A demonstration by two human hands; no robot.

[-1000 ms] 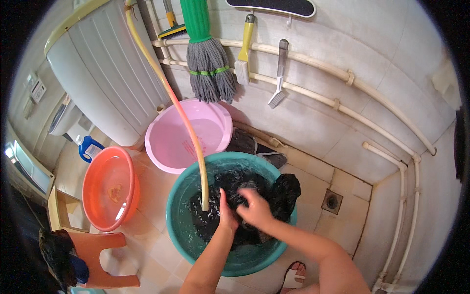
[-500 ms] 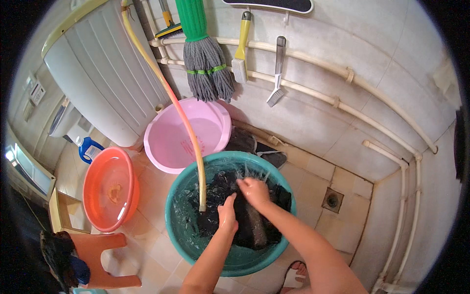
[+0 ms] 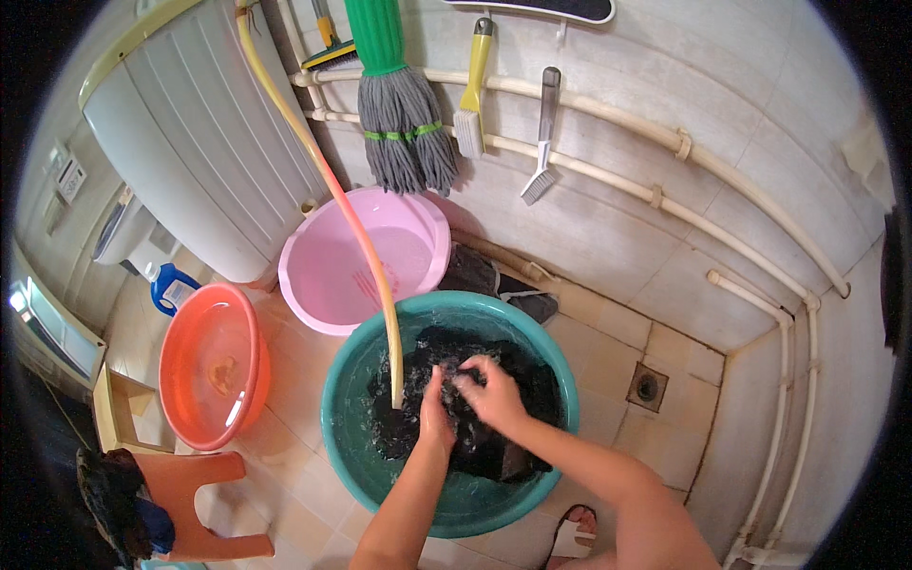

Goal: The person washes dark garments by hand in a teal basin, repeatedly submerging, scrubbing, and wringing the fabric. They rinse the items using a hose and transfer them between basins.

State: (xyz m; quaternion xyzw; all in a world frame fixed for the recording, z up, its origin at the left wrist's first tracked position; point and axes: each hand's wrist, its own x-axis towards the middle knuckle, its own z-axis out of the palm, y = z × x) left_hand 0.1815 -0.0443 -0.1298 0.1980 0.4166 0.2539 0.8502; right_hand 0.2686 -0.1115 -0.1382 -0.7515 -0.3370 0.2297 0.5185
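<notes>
A teal basin (image 3: 332, 418) of water stands on the tiled floor in front of me. Soaked black cloth (image 3: 513, 418) is bunched up in it, its kind hard to make out. My left hand (image 3: 436, 418) is at the middle of the basin, thumb up, closed on a fold of the cloth. Close by on the right, my right hand (image 3: 494, 394) has its fingers curled on the same cloth, slightly smeared by motion. A yellowish hose (image 3: 377, 275) comes down from the upper left, its end just left of my left hand.
Behind the basin sits a pink basin (image 3: 309, 256), with dark shoes (image 3: 527, 304) beside it. Left are an orange basin (image 3: 171, 361), a blue bottle (image 3: 173, 288) and an orange stool (image 3: 204, 465). A mop (image 3: 404, 142) and brushes (image 3: 469, 123) hang by wall pipes. A floor drain (image 3: 647, 387) lies right.
My right hand has come down and nearer to me, beside the left. The splash behind it has gone, and the cloth has shifted and spread in the water.
</notes>
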